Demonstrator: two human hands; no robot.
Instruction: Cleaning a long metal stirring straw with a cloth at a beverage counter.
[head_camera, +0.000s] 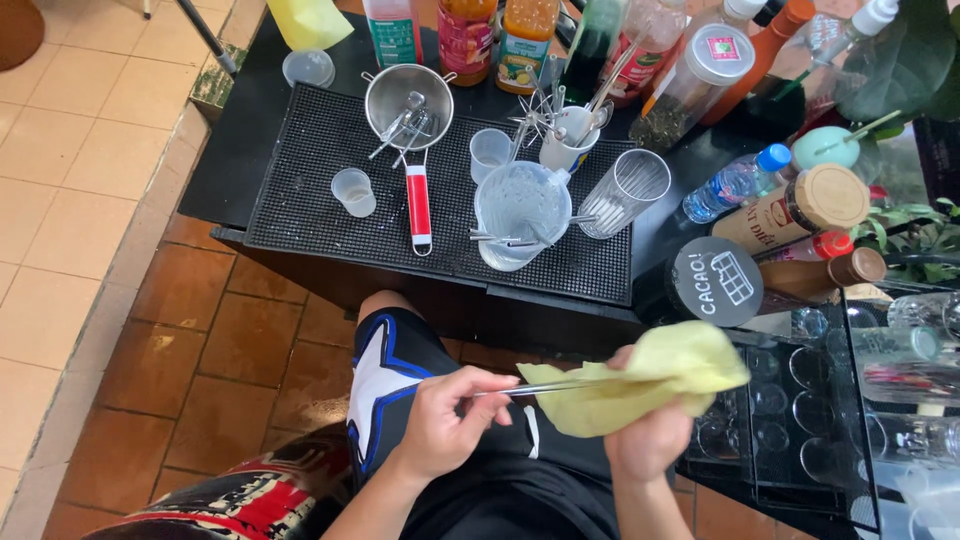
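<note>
My left hand (447, 420) pinches the end of a thin metal bar tool (520, 389) that runs to the right into a yellow cloth (650, 385). My right hand (645, 440) holds that cloth, folded around the far end of the tool, so the tip is hidden. Both hands are low in the view, above my lap in dark shorts, in front of a black counter (250, 150).
A black rubber mat (330, 215) on the counter carries a metal strainer with a red handle (410, 100), small plastic cups (353, 190), a frosted jug (520, 205) and a ribbed glass (625, 190). Bottles and jars stand behind and right. A rack of glasses (800, 420) sits at right.
</note>
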